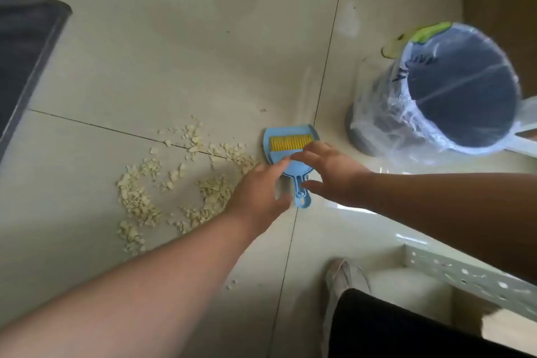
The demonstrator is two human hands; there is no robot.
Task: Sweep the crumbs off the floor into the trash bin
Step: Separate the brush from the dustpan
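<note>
A small blue dustpan [292, 166] lies flat on the tiled floor with a yellow-bristled brush [289, 143] nested in it, handle pointing toward me. Pale yellow crumbs [174, 183] are scattered over the floor to its left. My left hand [260, 192] hovers over the pan's left edge, fingers apart, holding nothing. My right hand [331, 174] spreads open over the pan's right side and handle, its fingertips at the brush. A grey trash bin [459, 96] lined with a clear plastic bag stands to the right, its mouth open.
A dark furniture edge [26, 52] fills the far left. A white perforated metal shelf [465, 273] sits at lower right, beside my shoe [343, 273] and dark trouser leg. A green-and-white item [415, 35] lies behind the bin. A wooden surface rises at top right.
</note>
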